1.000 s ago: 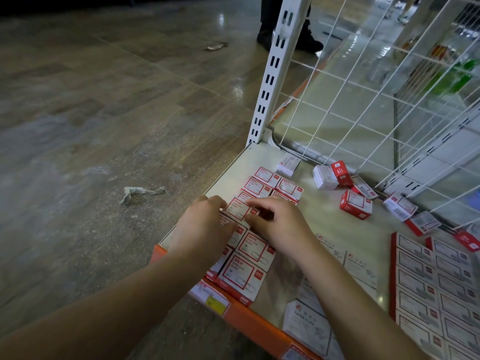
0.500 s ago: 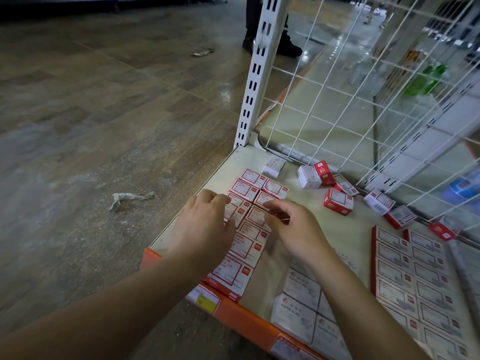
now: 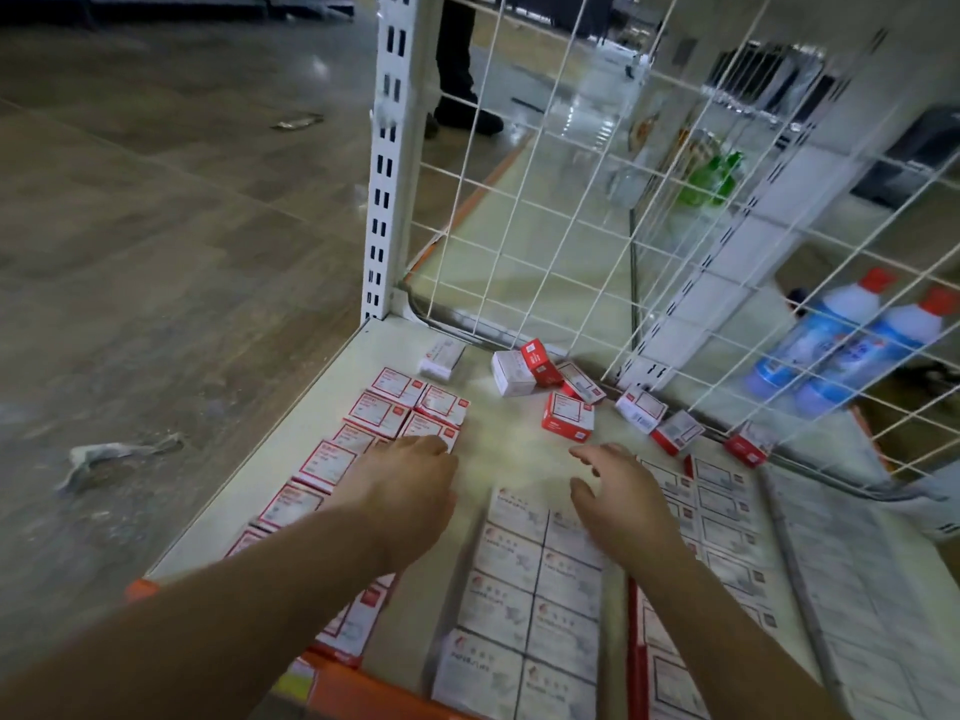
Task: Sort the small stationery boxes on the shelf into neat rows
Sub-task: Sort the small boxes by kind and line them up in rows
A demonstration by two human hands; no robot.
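Small red-and-white stationery boxes lie in two neat rows [image 3: 382, 413] along the left side of the cream shelf [image 3: 498, 439]. My left hand [image 3: 402, 488] rests over the middle of these rows, fingers loosely curled, holding nothing. My right hand [image 3: 615, 491] hovers above the shelf with fingers spread, empty. Several loose boxes lie scattered at the back: a red box [image 3: 569, 415], a white box [image 3: 514, 374] with a red one leaning on it, and others [image 3: 641, 407] along the wire grid. White paper-clip boxes [image 3: 519, 574] are lined up between my arms.
A white wire grid [image 3: 571, 200] and a slotted upright post [image 3: 387, 163] bound the shelf at the back. More boxes in rows [image 3: 727, 511] fill the right side. Blue bottles [image 3: 841, 345] stand behind the grid. A person's legs [image 3: 457, 70] and floor litter [image 3: 119, 454] are nearby.
My right hand has left the left rows and moved right, opening its fingers. My left hand shifted slightly forward over the rows. The camera view moved closer and rightward.
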